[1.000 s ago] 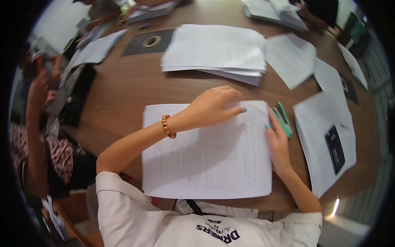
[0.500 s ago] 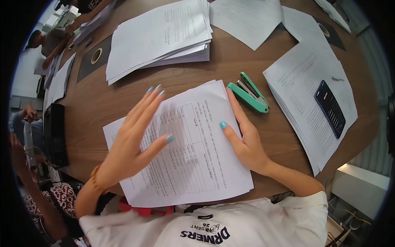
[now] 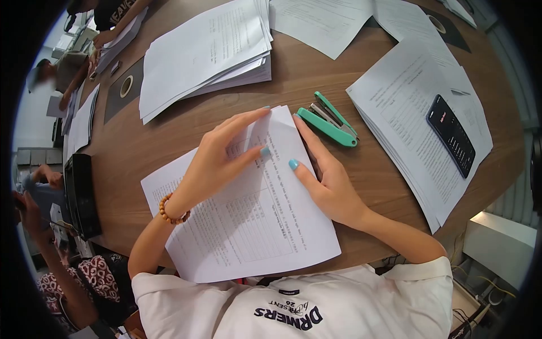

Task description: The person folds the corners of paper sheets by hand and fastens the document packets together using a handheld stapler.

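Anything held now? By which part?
Can't tell whether the paper stack is gripped: right hand has fingers along its right edge, thumb over the top; left hand is over its far part.

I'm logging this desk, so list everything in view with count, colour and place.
Paper stack: one, white, between the hands
Stapler: one, green, right of that stack
Larger paper stack: one, white, beyond
Loose sheets: at least two, white, far side
Right-hand paper pile: one, white, under the phone
Phone: one, dark
Black box: one, left
Table: one, brown, beneath
Other people: at least three, left edge
Bracelet: one, orange-brown, left wrist
Shirt: one, white, worn
Left hand, right hand: one each, blue nails, at the stack
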Demonstrator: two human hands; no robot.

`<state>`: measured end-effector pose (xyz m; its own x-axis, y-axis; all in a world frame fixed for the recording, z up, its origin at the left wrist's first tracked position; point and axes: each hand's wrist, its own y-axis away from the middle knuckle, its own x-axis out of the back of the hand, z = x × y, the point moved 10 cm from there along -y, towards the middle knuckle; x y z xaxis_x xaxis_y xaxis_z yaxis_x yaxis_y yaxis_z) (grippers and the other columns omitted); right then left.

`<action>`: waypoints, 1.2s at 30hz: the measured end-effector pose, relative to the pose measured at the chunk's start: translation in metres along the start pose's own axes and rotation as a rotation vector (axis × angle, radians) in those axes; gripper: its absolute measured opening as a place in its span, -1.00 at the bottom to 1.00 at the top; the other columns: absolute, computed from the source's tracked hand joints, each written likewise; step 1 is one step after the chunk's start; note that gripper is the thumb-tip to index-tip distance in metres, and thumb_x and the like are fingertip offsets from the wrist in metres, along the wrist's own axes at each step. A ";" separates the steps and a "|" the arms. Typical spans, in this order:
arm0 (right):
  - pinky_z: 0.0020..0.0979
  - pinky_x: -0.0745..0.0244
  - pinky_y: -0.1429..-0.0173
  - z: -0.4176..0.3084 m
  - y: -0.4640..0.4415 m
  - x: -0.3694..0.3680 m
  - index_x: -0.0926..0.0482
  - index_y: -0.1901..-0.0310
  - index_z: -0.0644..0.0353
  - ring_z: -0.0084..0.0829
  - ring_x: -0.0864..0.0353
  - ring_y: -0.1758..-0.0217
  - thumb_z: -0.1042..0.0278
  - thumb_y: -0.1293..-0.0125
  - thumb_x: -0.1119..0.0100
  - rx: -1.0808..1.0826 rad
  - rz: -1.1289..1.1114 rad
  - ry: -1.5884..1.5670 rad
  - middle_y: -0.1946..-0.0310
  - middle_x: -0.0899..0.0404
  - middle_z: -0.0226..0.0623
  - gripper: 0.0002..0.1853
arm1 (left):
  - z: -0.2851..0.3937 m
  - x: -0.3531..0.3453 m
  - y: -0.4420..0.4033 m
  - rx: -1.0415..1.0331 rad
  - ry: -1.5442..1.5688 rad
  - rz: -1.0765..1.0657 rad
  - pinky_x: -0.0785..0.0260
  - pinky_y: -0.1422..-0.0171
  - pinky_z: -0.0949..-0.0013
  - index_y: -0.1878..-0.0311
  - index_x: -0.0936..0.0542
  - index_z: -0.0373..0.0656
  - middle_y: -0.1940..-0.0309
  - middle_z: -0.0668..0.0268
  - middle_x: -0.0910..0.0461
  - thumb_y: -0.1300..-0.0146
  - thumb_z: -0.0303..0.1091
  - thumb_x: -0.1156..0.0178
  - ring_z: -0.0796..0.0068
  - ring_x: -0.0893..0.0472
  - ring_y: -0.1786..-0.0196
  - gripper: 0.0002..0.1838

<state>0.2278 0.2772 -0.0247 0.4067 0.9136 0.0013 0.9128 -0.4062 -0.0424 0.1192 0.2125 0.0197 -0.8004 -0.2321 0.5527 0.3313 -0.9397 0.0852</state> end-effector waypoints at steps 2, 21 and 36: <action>-0.32 0.04 -0.45 -0.001 -0.001 0.000 -0.03 -0.37 0.39 -0.11 -0.05 -0.46 0.37 -0.35 0.08 0.011 0.020 -0.104 -0.37 -0.09 0.10 -0.39 | 0.001 -0.001 0.001 -0.003 -0.007 0.012 -0.18 -0.33 0.34 -0.27 -0.36 -0.24 -0.22 0.17 -0.43 -0.09 -0.58 -0.19 0.36 -0.40 -0.26 -0.40; -0.34 0.04 -0.45 0.003 -0.006 -0.002 -0.01 -0.39 0.35 -0.21 -0.04 -0.47 0.38 -0.35 0.06 -0.027 -0.011 -0.263 -0.40 -0.05 0.01 -0.38 | -0.011 0.003 -0.010 -0.043 0.067 0.236 -0.37 0.29 0.52 -0.08 -0.54 -0.17 0.22 0.20 -0.65 -0.11 -0.47 -0.21 0.54 -0.57 0.37 -0.60; -0.44 0.07 -0.45 -0.002 -0.017 -0.006 0.09 -0.41 0.35 -0.40 0.02 -0.47 0.37 -0.45 0.17 -0.126 -0.094 -0.372 -0.44 0.07 -0.13 -0.41 | -0.010 0.005 -0.009 -0.012 0.078 0.221 -0.44 0.24 0.43 -0.05 -0.57 -0.13 0.27 0.15 -0.67 -0.12 -0.40 -0.24 0.37 -0.65 0.35 -0.63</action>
<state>0.2099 0.2782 -0.0220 0.3005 0.8819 -0.3632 0.9523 -0.2985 0.0633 0.1070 0.2176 0.0131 -0.7454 -0.4504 0.4914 0.4969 -0.8668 -0.0407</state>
